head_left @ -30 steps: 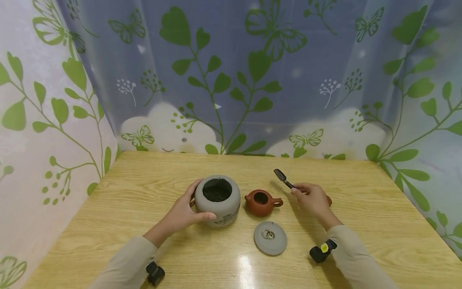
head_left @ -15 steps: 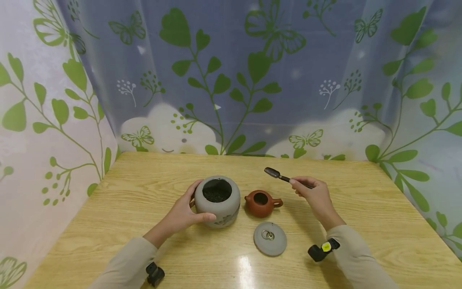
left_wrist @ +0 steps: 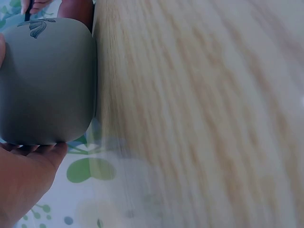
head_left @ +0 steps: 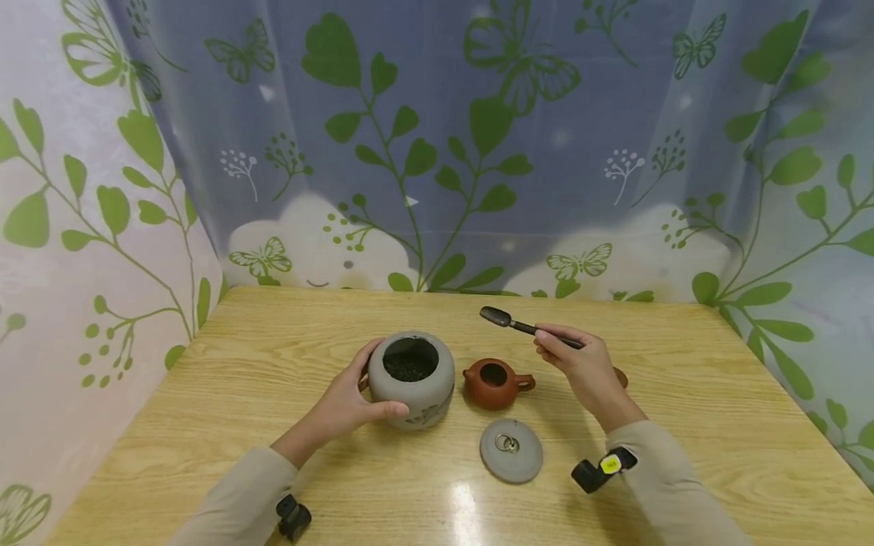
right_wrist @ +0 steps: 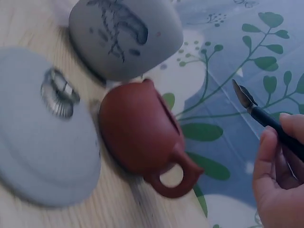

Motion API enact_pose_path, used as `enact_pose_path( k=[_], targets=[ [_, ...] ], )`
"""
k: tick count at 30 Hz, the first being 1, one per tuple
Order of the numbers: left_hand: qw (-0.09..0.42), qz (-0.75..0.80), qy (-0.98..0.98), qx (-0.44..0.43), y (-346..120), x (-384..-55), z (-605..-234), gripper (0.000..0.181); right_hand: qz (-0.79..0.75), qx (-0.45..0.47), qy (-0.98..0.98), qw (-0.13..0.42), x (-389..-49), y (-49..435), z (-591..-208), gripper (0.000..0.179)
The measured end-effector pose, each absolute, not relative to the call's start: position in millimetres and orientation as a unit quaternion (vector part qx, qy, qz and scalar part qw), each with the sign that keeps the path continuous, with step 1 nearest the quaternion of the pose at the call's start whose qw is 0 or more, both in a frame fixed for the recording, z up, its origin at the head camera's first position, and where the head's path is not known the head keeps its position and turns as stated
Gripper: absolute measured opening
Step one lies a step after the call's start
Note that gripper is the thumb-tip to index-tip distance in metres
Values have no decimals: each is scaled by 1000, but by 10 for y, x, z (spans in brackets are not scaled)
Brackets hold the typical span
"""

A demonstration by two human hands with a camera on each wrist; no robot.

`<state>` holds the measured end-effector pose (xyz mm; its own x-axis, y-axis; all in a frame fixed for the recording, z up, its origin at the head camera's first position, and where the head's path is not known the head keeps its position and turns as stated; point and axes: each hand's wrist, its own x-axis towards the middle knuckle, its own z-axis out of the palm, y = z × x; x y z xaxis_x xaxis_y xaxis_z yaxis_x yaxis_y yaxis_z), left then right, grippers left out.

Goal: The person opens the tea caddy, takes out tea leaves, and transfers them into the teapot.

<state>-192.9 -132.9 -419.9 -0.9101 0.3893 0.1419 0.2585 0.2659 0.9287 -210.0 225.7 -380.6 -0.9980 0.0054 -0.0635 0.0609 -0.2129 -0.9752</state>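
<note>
Scoop (head_left: 522,327): dark, narrow blade, pale collar, slim black handle; raised over the counter (head_left: 300,326), blade pointing toward 10 o'clock (head view).
Right hand (head_left: 583,368): fingers narrow, pinching the scoop's handle.
Jar (head_left: 418,394): squat, grey, dark motif on its side, mouth uncovered, dark loose contents; upright at the 9 o'clock of the teapot (head_left: 490,396).
Left hand (head_left: 348,402): fingers wide, gripping the jar's side.
Teapot: red-brown, uncovered, handle toward 3 o'clock; stands between jar and right hand.
Lid (head_left: 522,459): grey disc with metal rings (head_left: 511,446), at the teapot's 6 o'clock.
Red-brown item (head_left: 620,378): at 3 o'clock, mostly hidden behind the right hand.
</note>
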Motion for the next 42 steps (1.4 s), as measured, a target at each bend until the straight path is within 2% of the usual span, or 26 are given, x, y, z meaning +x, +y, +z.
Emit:
enact_pose_path(
  k=[5,10,15,27,35,42],
  targets=[
    [61,571,794,199,-1330,-1922,-4190,102,-788,30,614,-8,-2081,2173,-3753,4],
    [61,570,795,198,-1331,-1926,-4199,103,-803,-4,595,-29,-2080,2082,-3751,11],
    [60,569,797,196,-1330,-1931,-4204,103,-792,-60,608,-16,-2070,1985,-3746,20],
    [61,570,796,194,-1330,-1933,-4207,103,-760,-93,643,20,-2058,1667,-3650,6],
    [66,565,800,192,-1333,-1928,-4191,104,-716,-120,685,55,-2075,1500,-3648,34],
    [63,563,802,192,-1339,-1926,-4191,103,-675,-133,726,22,-2099,1457,-3607,32]
  ],
)
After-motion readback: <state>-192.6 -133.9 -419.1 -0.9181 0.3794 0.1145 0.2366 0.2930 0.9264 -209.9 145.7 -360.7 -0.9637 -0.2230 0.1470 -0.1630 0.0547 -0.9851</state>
